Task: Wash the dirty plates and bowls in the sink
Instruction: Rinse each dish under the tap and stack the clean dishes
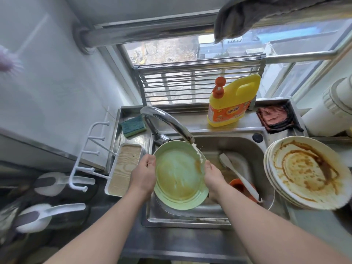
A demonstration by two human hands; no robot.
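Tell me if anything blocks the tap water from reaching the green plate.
Nothing visible does. The left hand and right hand grip the green plate by opposite edges, tilted under the faucet, and the stream lands directly on its upper right rim.

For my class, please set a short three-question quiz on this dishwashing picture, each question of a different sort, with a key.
1. True or false: both hands, the left hand and the right hand, hold the green plate under the tap.
2. Multiple choice: where is the stack of dirty plates? A) in the sink B) on the counter right of the sink C) on the window rack
3. Fill in: the sponge lies to the ____ of the tap.

Key: 1 true; 2 B; 3 left
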